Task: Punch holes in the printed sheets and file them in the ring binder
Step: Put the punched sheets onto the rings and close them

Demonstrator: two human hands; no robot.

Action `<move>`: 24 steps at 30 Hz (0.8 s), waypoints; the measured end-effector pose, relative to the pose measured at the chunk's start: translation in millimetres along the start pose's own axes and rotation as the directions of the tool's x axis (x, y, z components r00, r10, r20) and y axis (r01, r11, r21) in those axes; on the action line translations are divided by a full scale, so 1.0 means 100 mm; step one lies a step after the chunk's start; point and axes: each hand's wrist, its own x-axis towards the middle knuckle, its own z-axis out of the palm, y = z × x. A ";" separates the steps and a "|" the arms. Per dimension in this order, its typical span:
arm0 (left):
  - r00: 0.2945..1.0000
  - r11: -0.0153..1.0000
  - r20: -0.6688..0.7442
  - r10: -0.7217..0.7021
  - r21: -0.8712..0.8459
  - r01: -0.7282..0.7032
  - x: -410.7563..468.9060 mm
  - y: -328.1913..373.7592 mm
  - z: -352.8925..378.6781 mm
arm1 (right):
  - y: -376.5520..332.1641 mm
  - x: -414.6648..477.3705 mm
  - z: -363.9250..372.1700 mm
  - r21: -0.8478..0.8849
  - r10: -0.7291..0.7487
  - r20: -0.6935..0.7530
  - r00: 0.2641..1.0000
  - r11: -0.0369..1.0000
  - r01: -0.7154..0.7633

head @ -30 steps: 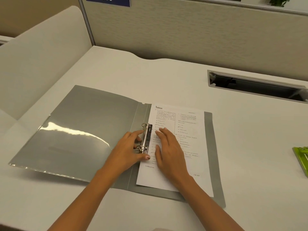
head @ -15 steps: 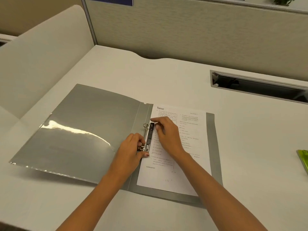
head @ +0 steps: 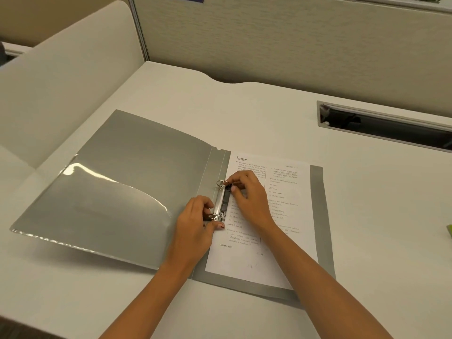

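Note:
A grey ring binder [head: 137, 189] lies open on the white desk, its left cover with a clear pocket spread flat. A printed sheet [head: 276, 231] rests on the right cover, its left edge at the metal ring mechanism [head: 221, 200]. My left hand [head: 195, 226] pinches the lower ring between thumb and fingers. My right hand [head: 247, 194] grips the upper ring with its fingertips and lies over the sheet. Both rings look closed, though the fingers hide parts of them.
A cable slot [head: 384, 126] is cut into the desk at the back right. A green object [head: 449, 231] peeks in at the right edge. Fabric partition walls [head: 269, 40] close off the back and left sides.
My right hand slid from the lower part of the sheet up to the upper ring. My left hand closed its fingers around the lower ring.

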 end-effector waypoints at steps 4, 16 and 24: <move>0.998 0.997 -0.022 0.067 0.028 -0.066 -0.02 -0.03 0.02 | -0.01 -0.02 -0.04 0.034 -0.008 0.014 1.000 0.999 0.007; 0.996 0.999 -0.079 0.037 0.005 -0.036 0.00 -0.02 0.03 | -0.03 -0.05 -0.07 0.000 -0.024 0.025 0.999 1.000 0.024; 0.994 0.993 -0.091 0.065 0.107 -0.055 -0.02 0.00 0.05 | -0.06 -0.06 -0.07 0.003 -0.004 0.041 0.999 1.000 0.003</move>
